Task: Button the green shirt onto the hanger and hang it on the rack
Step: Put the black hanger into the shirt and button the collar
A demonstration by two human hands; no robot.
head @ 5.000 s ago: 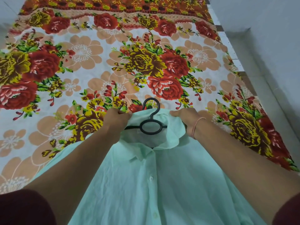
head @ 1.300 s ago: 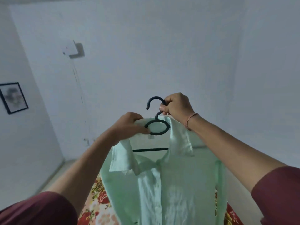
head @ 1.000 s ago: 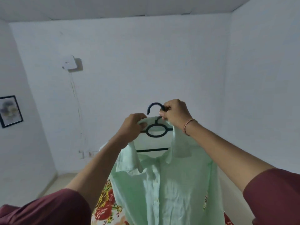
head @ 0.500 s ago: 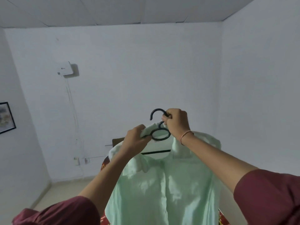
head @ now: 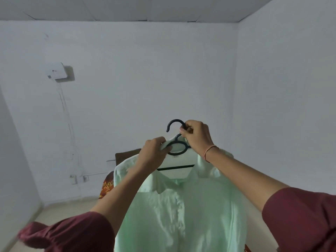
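A pale green shirt (head: 181, 206) hangs on a black plastic hanger (head: 177, 150), held up in the air in front of me. My right hand (head: 197, 137) pinches the neck of the hanger just under its hook (head: 173, 122). My left hand (head: 153, 155) grips the shirt's collar beside the hanger's ring. The front of the shirt looks closed below the collar. No rack shows in this view.
White walls stand ahead and to the right, meeting in a corner. A white box (head: 56, 71) is fixed high on the far wall, with a cable running down to sockets (head: 79, 179). A brown headboard (head: 127, 155) and floral bedding (head: 107, 186) show behind the shirt.
The shirt on its hanger has come up off the floral bed and now hangs in the air. My view has swung up to the walls and ceiling. My right hand went to the hook's neck.
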